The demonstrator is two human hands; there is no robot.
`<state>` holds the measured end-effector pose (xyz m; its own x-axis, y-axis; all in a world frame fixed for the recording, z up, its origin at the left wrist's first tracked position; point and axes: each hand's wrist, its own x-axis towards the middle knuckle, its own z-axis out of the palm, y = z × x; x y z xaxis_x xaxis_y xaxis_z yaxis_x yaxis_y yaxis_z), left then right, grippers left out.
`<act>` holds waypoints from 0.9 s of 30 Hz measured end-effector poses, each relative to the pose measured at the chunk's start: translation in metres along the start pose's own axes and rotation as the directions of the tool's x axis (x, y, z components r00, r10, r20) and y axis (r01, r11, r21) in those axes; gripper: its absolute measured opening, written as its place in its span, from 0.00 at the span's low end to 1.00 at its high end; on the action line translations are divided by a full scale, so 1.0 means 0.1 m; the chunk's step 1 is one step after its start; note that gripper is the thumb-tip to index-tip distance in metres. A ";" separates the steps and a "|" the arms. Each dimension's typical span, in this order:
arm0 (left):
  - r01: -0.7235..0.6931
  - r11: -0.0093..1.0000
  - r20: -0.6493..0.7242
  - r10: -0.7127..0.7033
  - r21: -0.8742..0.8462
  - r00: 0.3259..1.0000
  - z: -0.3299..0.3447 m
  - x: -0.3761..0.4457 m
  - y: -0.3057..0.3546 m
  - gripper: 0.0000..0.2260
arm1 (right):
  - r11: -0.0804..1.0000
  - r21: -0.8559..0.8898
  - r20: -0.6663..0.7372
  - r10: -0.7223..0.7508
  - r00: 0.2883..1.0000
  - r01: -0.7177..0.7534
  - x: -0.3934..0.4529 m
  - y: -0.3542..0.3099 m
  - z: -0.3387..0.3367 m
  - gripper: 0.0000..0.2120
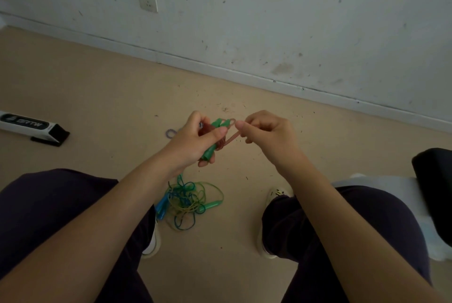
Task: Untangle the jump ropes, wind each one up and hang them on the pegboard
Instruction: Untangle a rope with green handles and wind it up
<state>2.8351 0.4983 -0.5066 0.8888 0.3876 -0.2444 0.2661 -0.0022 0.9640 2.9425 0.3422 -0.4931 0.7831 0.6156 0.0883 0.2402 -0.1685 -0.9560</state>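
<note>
Left hand clutches the green-handled rope bundle above the floor while the right hand pinches its reddish cord, winding nearly done, but the tangled ropes lie below, nothing hung yet.

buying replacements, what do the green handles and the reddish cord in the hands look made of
Green handles: probably plastic, smooth and evenly coloured with a slight sheen. Reddish cord: likely thin, flexible vinyl or rubber, slightly translucent and bending in a smooth loop; too blurred to be sure.
</note>
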 end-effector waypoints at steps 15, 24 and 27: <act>-0.056 0.998 -0.009 0.056 0.005 0.998 -0.01 -0.03 0.00 0.12 | 0.763 0.627 0.180 0.054 0.982 -0.157 -0.05 -0.08 0.07 0.13; -0.077 0.997 0.016 0.077 -0.009 0.997 0.04 -0.05 0.04 0.13 | 0.858 0.496 0.151 0.071 0.986 -0.137 0.00 -0.03 0.05 0.13; -0.090 0.996 0.006 0.090 -0.015 0.996 0.03 -0.05 0.04 0.13 | 0.896 0.422 0.161 0.075 0.984 -0.138 0.01 -0.04 0.03 0.08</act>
<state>2.8329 0.4939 -0.5019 0.9115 0.3801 -0.1570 0.1792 -0.0237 0.9835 2.9405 0.3455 -0.4905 0.6963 0.7171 -0.0302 -0.1347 0.0892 -0.9869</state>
